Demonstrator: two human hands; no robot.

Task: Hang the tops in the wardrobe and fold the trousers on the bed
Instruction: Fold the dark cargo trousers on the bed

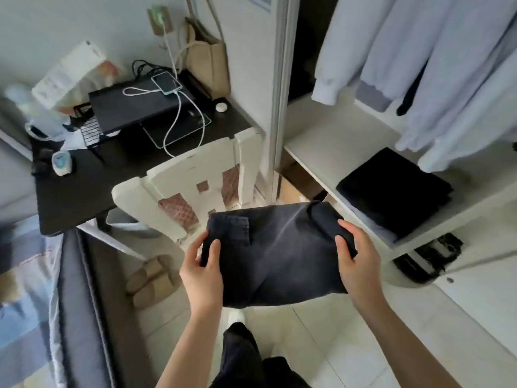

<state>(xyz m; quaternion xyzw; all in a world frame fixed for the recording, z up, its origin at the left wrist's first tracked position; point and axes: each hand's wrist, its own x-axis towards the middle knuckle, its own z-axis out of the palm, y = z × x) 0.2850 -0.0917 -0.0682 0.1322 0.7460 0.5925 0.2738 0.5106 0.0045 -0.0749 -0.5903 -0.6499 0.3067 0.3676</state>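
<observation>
We hold a folded pair of dark trousers [275, 254] in the air above the pale tiled floor, between the white chair [193, 180] and the open wardrobe. Our left hand [202, 271] grips their left edge, thumb on top and fingers curled beneath; our right hand [356, 257] clasps the right edge the same way. On the wardrobe shelf [330, 135] to the right lies a stack of folded dark clothes [394, 189], under pale hanging tops [419, 60].
</observation>
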